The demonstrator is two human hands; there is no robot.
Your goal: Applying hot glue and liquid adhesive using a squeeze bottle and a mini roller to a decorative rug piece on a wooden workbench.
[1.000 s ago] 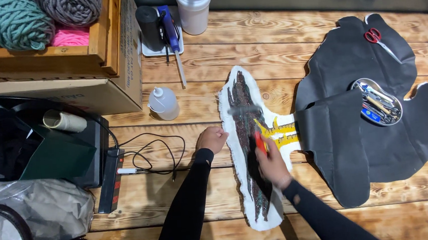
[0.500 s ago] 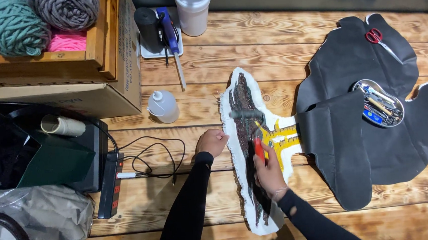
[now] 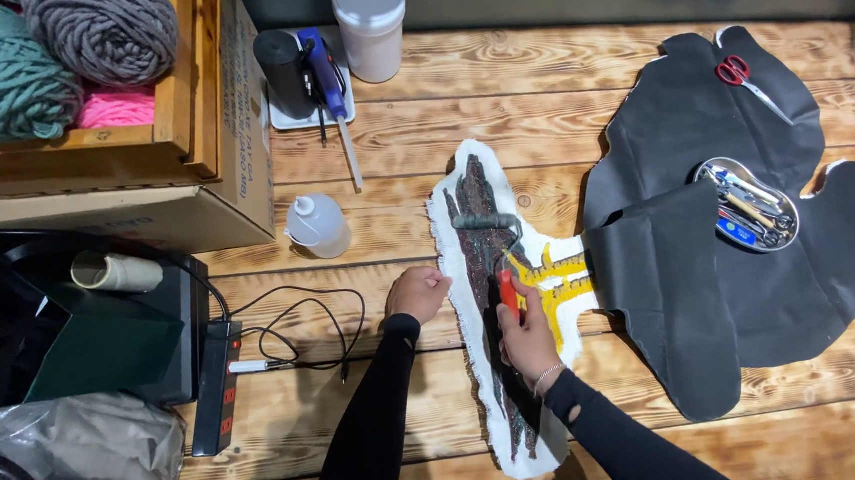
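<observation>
You rolled glue over the rug back, about halfway.
Your right hand (image 3: 528,335) grasped the red-handled roller (image 3: 488,224) on the rug piece (image 3: 482,296); your clenched left hand (image 3: 417,293) pressed its edge; lower part looked already coated.

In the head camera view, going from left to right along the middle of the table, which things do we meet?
Power strip → squeeze bottle → left hand → right hand holding a red-handled roller on the tufted piece → black fabric → metal tool tray.
</observation>
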